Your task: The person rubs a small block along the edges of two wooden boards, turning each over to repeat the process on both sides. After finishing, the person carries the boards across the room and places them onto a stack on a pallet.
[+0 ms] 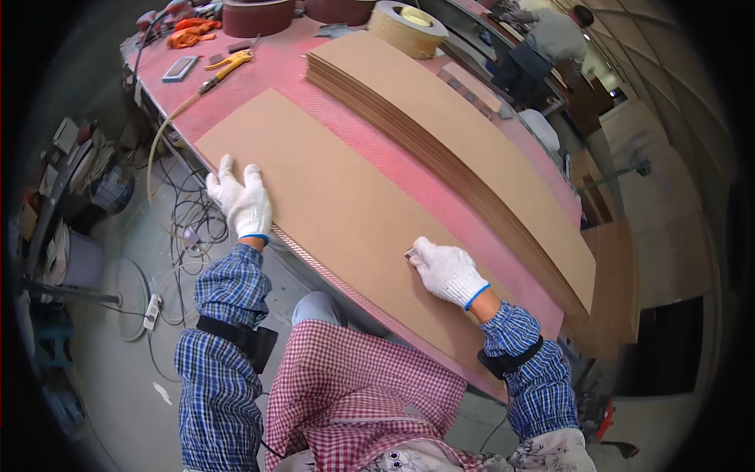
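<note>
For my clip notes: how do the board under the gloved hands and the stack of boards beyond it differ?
The board looks like one thin sheet; the stack is many layers thick. The board lies nearer the person, the stack farther off. Both are long, flat-topped and tan.

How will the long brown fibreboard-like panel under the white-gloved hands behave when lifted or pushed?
The panel is long and resembles the adjacent stack of thin brown sheets, so it may bow. Lying flat on the pink tabletop, it seems unlikely to roll or tip.
</note>
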The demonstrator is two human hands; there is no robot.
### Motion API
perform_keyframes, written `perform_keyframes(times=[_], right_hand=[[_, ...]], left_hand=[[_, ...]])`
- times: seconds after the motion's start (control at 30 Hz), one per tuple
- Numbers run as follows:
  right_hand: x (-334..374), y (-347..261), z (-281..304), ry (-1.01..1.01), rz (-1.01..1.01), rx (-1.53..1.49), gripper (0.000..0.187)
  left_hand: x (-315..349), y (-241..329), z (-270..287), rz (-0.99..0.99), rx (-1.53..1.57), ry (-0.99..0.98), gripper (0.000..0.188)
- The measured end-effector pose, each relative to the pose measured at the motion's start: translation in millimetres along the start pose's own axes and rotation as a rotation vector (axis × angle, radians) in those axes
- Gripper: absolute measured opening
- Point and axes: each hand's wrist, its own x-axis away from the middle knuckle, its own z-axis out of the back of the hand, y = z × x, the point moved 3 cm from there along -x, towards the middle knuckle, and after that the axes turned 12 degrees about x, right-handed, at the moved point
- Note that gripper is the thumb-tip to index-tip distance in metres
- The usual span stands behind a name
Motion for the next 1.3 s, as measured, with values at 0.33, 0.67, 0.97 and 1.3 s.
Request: perform_keyframes(times=[0.33,0.67,0.97,1.3], right_hand=[[178,121,-80,0.098,-0.157,0.003,0.01],[313,205,-140,0.136,-0.358,0.043,0.008],[391,257,-175,0.072,-0.501,0.076,0.01],[400,273,-208,0.095,-0.564,0.054,0.009]], left_hand=[[-19,-28,-6,-0.169,-0.031,-0.025,0.058],[-29,-33,-3,-0.13,-0.041,-0.102,0.057],[-54,-48,6,-0.162,-0.141,-0.114,0.066],[-67,-62,5,-0.194,-0.157,-0.119,0.065]])
